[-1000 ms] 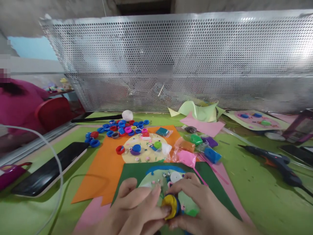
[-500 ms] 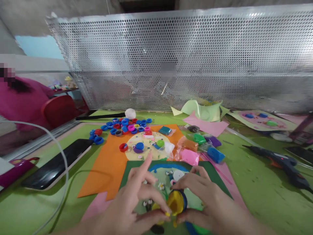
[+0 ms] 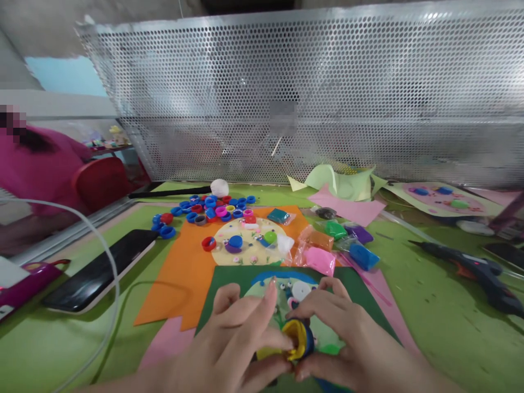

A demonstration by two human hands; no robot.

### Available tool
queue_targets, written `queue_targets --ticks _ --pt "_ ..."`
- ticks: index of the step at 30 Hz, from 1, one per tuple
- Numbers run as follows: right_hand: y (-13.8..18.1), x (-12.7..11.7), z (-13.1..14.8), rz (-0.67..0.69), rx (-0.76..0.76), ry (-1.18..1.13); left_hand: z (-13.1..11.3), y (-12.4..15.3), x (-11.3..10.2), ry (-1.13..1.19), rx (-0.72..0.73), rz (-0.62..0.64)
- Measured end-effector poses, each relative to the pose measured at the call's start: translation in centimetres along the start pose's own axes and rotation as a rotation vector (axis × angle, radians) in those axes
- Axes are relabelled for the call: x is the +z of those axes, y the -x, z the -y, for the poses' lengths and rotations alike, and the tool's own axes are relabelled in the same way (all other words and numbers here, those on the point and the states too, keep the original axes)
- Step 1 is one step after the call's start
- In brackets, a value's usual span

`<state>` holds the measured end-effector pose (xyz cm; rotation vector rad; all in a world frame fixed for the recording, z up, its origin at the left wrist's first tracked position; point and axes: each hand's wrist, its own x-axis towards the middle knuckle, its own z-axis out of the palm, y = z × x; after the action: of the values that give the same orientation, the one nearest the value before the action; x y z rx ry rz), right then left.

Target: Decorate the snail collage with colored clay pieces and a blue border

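Observation:
My left hand [image 3: 235,341] and my right hand [image 3: 350,341] meet over a dark green sheet [image 3: 223,289] that carries a pale round collage [image 3: 286,289]. Between the fingertips of both hands sits a blue bottle cap [image 3: 306,339] filled with yellow clay [image 3: 295,338]. The right hand's fingers curl round the cap. The left thumb and a finger pinch at the yellow clay, while the left forefinger sticks up.
Behind lie an orange sheet [image 3: 180,284] with a cream disc [image 3: 245,248], several loose caps [image 3: 208,210] and clay bags [image 3: 339,243]. A phone [image 3: 98,270] and a white cable [image 3: 110,284] are on the left, a glue gun [image 3: 477,273] on the right. A person in pink [image 3: 36,169] sits far left.
My left forefinger has dropped from pointing up and my left fingers have closed in on the clay. The cap has stayed between both hands; the view shifted slightly.

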<state>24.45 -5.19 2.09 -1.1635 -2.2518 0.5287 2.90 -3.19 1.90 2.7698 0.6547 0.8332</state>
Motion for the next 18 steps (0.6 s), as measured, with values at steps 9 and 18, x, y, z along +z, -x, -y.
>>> queue_targets --ticks 9,18 --pt "0.2 0.2 -0.3 -0.049 -0.042 -0.011 -0.6 -1.1 0.4 0.516 -0.454 -0.075" --pt "0.4 0.1 -0.6 -0.061 0.060 -0.048 1.3 -0.4 0.1 0.862 -0.544 -0.090"
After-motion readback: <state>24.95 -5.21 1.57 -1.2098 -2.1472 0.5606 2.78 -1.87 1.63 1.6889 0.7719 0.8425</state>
